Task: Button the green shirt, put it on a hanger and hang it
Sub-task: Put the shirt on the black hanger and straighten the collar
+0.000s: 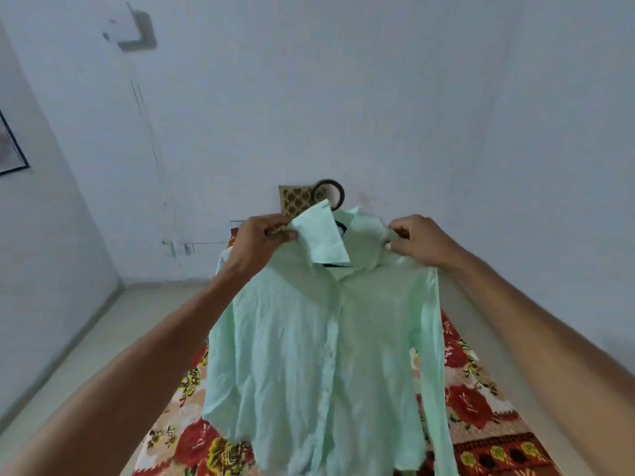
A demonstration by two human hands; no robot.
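Observation:
The pale green shirt [319,355] hangs in the air in front of me, its front placket closed down the middle. A dark hanger [330,188] sits inside it; only the curved hook above the collar and a bit of dark bar in the neck opening show. My left hand [261,240] pinches the left collar point, which is flipped up. My right hand [417,240] pinches the right side of the collar at the shoulder. Both sleeves hang down at the shirt's sides.
Below the shirt lies a mattress with a red and yellow floral sheet [470,403]. A patterned pillow [297,199] stands against the white wall [412,97] behind the hanger hook. Pale floor [113,324] runs along the left. A framed picture [10,146] hangs at far left.

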